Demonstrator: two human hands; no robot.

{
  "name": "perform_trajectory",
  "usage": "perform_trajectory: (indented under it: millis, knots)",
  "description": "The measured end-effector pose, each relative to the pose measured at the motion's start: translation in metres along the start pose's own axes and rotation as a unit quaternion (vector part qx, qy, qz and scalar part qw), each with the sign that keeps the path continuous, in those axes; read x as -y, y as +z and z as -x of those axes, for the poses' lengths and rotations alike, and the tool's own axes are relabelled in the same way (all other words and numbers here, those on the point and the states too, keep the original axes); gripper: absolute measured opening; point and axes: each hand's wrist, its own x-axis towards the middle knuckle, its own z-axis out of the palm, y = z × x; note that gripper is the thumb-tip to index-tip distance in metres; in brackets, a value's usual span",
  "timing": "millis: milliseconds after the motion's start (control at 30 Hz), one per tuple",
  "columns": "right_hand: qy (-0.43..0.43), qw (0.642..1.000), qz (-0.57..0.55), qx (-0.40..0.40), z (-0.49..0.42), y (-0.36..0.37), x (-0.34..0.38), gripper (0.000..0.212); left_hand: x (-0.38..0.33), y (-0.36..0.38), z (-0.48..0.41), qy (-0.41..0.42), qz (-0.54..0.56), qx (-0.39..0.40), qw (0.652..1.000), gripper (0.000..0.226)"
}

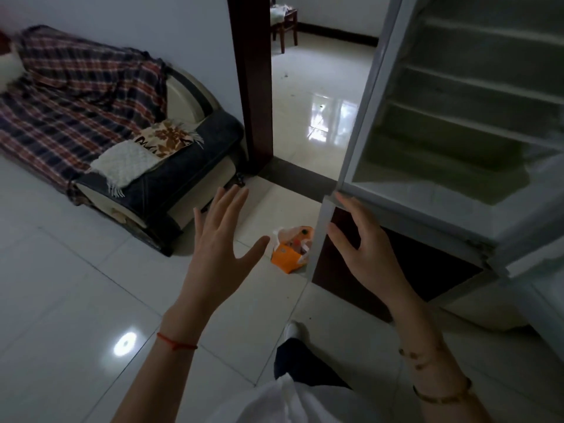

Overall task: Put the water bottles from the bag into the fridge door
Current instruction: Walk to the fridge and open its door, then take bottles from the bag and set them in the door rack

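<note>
Fridge door is filling the upper right of the frame, swung wide so its empty shelves are facing the person. Sofa is lying at upper left. Right hand, fingers spread and holding nothing, is resting at the door's lower edge, probably steadying it. Left hand is hovering splayed and empty at centre. Orange bag is sitting on the floor between both hands, beside the door; bottles inside are not clearly discernible.
</note>
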Motion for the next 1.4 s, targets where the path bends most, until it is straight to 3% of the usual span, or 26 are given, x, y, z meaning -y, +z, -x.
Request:
perform_trajectory:
  millis: [433, 767, 1100, 1400]
  knots:
    - [0.043, 0.996, 0.007, 0.083, -0.154, 0.008, -0.059, 0.053, 0.055, 0.041, -0.130, -0.079, -0.006, -0.015, 0.997, 0.073]
    - [0.130, 0.983, 0.029, 0.127, -0.240, 0.039, -0.110, 0.045, 0.112, 0.085, -0.206, -0.139, 0.023, 0.043, 0.989, 0.069]
    - [0.272, 0.948, 0.039, 0.162, -0.335, 0.085, -0.157, 0.039, 0.206, 0.142, -0.318, -0.175, 0.080, 0.161, 0.968, 0.052]
    - [0.395, 0.905, 0.027, 0.155, -0.403, 0.128, -0.213, 0.031, 0.298, 0.220, -0.393, -0.256, 0.115, 0.336, 0.899, 0.036]
